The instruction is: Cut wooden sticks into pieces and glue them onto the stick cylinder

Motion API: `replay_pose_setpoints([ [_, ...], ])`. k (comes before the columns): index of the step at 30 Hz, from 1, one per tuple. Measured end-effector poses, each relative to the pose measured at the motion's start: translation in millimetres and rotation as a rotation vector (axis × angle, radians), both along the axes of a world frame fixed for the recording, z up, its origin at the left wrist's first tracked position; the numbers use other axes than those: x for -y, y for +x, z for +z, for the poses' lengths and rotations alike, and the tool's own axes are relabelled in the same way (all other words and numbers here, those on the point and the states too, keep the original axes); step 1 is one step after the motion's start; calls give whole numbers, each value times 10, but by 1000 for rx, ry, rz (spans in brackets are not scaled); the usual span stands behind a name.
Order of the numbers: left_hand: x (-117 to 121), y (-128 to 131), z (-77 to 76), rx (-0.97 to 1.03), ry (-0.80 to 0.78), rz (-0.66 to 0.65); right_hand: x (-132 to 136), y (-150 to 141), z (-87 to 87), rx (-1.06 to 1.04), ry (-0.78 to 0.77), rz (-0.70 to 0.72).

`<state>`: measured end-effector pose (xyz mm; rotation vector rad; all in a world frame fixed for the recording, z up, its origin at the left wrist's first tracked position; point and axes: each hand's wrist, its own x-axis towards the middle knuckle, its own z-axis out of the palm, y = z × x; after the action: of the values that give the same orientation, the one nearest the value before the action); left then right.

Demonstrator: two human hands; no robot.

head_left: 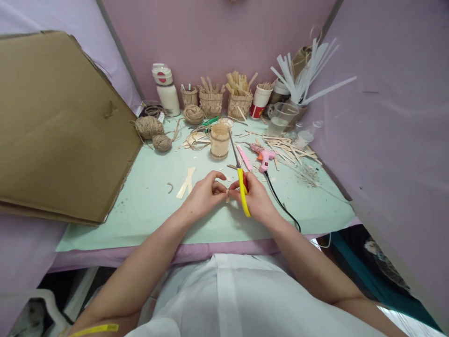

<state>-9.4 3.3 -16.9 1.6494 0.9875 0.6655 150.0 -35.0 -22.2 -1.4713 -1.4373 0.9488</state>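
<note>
My right hand (258,199) is closed around a pair of scissors (242,187) with yellow handles, the blades pointing away from me. My left hand (205,194) is closed in a pinch. The fingertips of both hands meet at a small pale piece (228,198), mostly hidden, that looks like wood. Just beyond the hands stands a small wooden cup (220,142) with twine bands near its top and base. Flat wooden sticks (187,182) lie crossed left of my left hand. Beyond my right hand rest a pink pen-like tool (244,158) and a pink glue gun (264,157).
Twine balls (149,127) sit at the back left beside a large cardboard sheet (63,126). Stick-filled baskets (211,102), a white bottle (167,93) and a paper cup (261,100) line the back. Loose sticks (291,149) and a clear cup (280,119) are right. A black cord (280,201) runs forward.
</note>
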Motion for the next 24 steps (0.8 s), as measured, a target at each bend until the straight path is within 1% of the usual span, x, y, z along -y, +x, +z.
replay_pose_setpoints([
  [5,-25,-22,15,62,32,11,-49,1,24,-60,17,-60],
  [9,-51,-40,71,23,6,125,-100,58,134,-153,-14,-137],
  [11,-51,-39,97,-20,-19,164,-106,74,186,-191,-31,-138],
  [14,-32,-22,120,-33,-31,152,-93,63,214,-215,-41,-122],
  [18,-1,9,108,68,-115,45,-93,5,163,-192,-26,-102],
  [20,1,15,99,96,-153,21,-97,-11,141,-161,-6,-108],
  [22,-11,10,100,119,-163,72,-77,4,147,-109,13,-118],
  [24,-34,-6,113,174,-169,163,-15,55,186,-30,2,-65],
])
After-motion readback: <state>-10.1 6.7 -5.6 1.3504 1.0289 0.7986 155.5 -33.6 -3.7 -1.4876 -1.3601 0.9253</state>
